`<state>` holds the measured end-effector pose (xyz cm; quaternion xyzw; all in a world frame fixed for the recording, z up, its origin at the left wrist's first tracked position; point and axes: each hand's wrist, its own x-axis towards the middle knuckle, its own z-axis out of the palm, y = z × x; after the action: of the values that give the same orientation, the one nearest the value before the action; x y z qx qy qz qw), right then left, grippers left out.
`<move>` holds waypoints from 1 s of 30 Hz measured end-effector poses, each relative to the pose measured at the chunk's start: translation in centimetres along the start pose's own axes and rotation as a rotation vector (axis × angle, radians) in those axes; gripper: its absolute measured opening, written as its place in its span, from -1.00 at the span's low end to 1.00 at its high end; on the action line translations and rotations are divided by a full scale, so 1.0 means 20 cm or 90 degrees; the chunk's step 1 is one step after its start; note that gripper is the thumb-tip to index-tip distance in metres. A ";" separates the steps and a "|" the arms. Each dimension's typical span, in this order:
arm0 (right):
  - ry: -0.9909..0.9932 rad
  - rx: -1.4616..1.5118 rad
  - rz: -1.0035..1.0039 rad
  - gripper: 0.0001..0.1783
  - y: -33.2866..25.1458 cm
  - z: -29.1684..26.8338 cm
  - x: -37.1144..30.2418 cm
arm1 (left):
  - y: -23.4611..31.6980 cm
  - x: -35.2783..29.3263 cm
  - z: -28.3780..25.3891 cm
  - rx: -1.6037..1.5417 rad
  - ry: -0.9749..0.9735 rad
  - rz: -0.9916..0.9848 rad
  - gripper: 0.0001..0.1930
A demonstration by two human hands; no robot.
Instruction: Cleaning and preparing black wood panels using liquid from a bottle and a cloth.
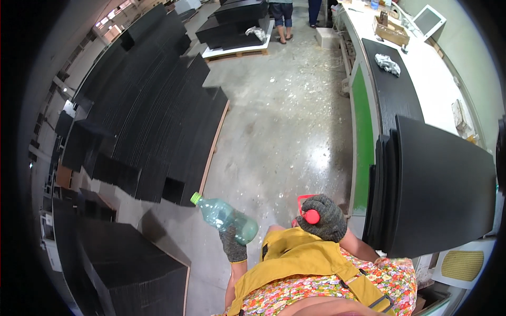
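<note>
Grey knitted gloves cover both of my hands. My left hand [232, 243] is closed round a large see-through greenish plastic bottle [227, 217], tilted with its light green cap [195, 198] toward the upper left. Clear liquid seems to lie in the bottle, though how much I cannot tell. In front of my right side, my right hand [326, 217] is wrapped round a red-handled tool [311, 216]. A round red end and a thin red bracket of it show; the rest is hidden by the fingers, so its exact kind is unclear. The two hands are apart.
Stacked black boards [153, 116] fill the left side, with another stack [137, 258] nearer. Black panels [443, 184] lean at the right against a long workbench [429, 79]. A pallet [237, 51] of black boards and two people's legs [284, 21] are farther along the grey floor.
</note>
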<state>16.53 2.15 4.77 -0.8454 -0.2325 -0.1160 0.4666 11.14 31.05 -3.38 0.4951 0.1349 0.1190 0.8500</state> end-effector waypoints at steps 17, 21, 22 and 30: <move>0.375 -0.261 0.298 -0.62 0.40 -0.02 0.87 | 0.01 1.82 0.38 -0.074 -0.280 -0.201 -0.38; 0.485 -0.226 0.376 -0.60 0.48 -0.09 1.03 | -0.08 2.08 0.70 -0.032 -0.382 -0.255 -0.36; 0.505 -0.240 0.373 -0.60 0.52 -0.11 1.08 | -0.12 2.15 0.77 -0.023 -0.401 -0.278 -0.35; 0.579 -0.384 0.373 -0.61 0.97 -0.51 1.35 | -0.50 2.40 1.49 -0.107 -0.459 -0.376 -0.26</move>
<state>49.91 -7.53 7.14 -0.8347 0.2746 -0.3923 0.2719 67.05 18.22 -3.44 0.3749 -0.0440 -0.2973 0.8770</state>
